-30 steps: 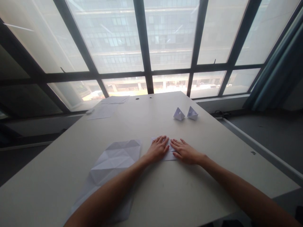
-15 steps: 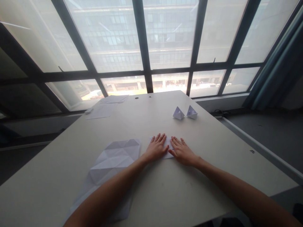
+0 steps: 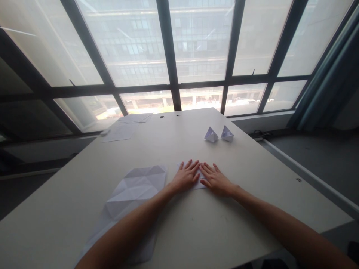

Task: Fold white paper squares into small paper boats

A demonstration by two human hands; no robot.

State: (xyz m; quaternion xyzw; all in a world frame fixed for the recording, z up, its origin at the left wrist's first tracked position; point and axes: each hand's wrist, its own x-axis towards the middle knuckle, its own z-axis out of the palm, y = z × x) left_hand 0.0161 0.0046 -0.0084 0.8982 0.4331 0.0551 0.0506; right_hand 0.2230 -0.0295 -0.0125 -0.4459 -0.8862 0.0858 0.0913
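Note:
A small folded sheet of white paper [image 3: 199, 184] lies flat on the white table, mostly covered by my two hands. My left hand [image 3: 185, 177] rests palm down on its left part, fingers stretched out. From the other side, my right hand [image 3: 215, 180] presses flat on its right part, fingers also extended. The fingertips of both hands nearly meet over the paper's far half. Left of my left hand, a larger creased white sheet [image 3: 134, 188] lies unfolded, partly hidden under my left forearm.
Two folded paper boats [image 3: 211, 135] stand side by side beyond my right hand. Flat white sheets [image 3: 136, 118] lie at the table's far left. The white table [image 3: 252, 179] ends at a large window; a blue curtain [image 3: 316, 86] hangs at right.
My right hand's fingers have shifted slightly left, narrowing the gap to my left fingertips. Both hands stay flat on the paper.

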